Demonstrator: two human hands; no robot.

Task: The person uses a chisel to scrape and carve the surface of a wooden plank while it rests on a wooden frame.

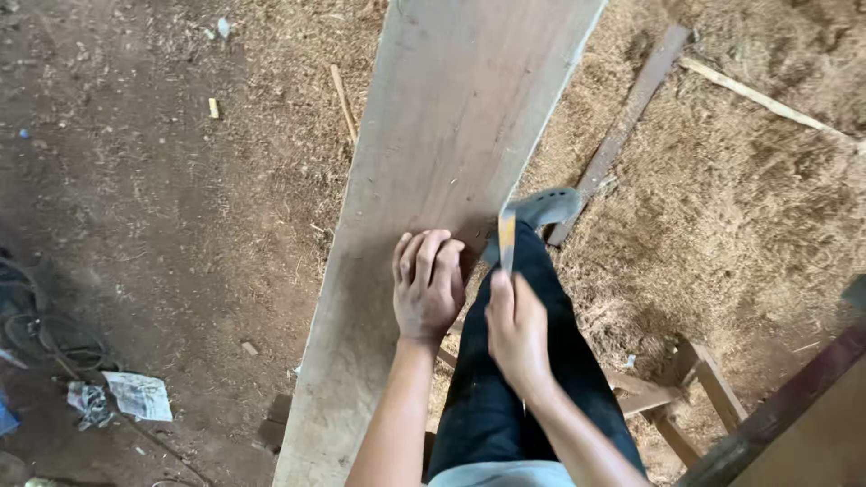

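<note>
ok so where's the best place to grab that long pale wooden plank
Probably by its two long edges, a hand on each side. The long pale wooden plank is broad and flat, too wide for one palm; the left hand only presses its face while the right hand holds a narrow blade.

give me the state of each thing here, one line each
plank: lying lengthwise, raised off the ground, left hand on it
left hand: flat on the plank, fingers curled
right hand: gripping the blade
blade: upright, at the plank's right edge
shoe: on the sawdust ground, beside the plank
crumpled paper: lying on the dirt
</note>
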